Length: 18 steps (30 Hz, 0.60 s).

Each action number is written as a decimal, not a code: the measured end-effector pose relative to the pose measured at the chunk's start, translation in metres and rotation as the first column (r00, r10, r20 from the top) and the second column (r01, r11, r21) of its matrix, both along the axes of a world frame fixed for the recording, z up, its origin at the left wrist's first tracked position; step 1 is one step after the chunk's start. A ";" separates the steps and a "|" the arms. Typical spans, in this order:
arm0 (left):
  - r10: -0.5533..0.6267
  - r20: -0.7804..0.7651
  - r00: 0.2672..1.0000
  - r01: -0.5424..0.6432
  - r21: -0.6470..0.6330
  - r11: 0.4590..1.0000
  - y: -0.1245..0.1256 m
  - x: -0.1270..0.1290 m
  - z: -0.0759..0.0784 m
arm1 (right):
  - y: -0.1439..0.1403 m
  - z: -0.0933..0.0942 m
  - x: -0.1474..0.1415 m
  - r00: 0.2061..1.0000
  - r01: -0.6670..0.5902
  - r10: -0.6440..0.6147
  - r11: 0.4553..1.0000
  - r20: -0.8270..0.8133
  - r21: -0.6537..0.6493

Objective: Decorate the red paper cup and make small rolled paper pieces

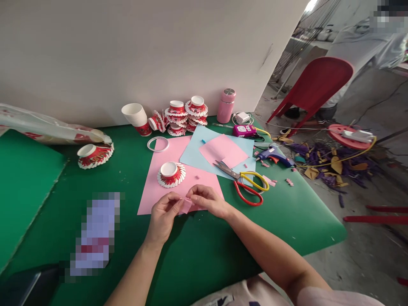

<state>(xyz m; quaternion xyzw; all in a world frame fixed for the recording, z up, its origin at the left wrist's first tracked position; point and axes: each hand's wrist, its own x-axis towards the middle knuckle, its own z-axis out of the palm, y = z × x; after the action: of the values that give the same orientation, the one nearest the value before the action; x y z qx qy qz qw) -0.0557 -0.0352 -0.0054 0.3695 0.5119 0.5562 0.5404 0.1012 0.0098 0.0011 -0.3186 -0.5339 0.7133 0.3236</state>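
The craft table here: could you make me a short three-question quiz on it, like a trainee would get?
1. True or false: both hands, left hand and right hand, pinch the same small pink paper piece.
2. What lies just right of the big pink sheet? A) scissors B) a hammer C) a paintbrush
3. Which colour is the flask standing by the wall?

Key: 1 true; 2 A, two pairs, yellow-handled and red-handled; 3 pink.
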 end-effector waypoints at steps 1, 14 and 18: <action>0.025 0.008 1.000 -0.025 0.004 1.000 0.000 0.001 0.000 | -0.001 0.001 0.000 0.999 0.007 -0.010 0.996 0.038 0.085; 0.019 -0.219 0.976 -0.005 0.063 0.998 -0.002 0.000 -0.005 | -0.002 -0.004 0.001 0.915 -0.016 -0.236 0.790 0.328 0.612; -0.021 -0.413 0.910 0.100 0.171 0.980 -0.001 -0.005 -0.002 | 0.000 -0.003 0.004 0.912 -0.069 -0.238 0.715 0.335 0.696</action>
<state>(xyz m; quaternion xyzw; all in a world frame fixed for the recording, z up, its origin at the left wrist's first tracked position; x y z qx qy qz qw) -0.0604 -0.0365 -0.0070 0.5430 0.5471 0.4952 0.4008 0.1053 0.0102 -0.0019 -0.3374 -0.8009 0.3635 0.3355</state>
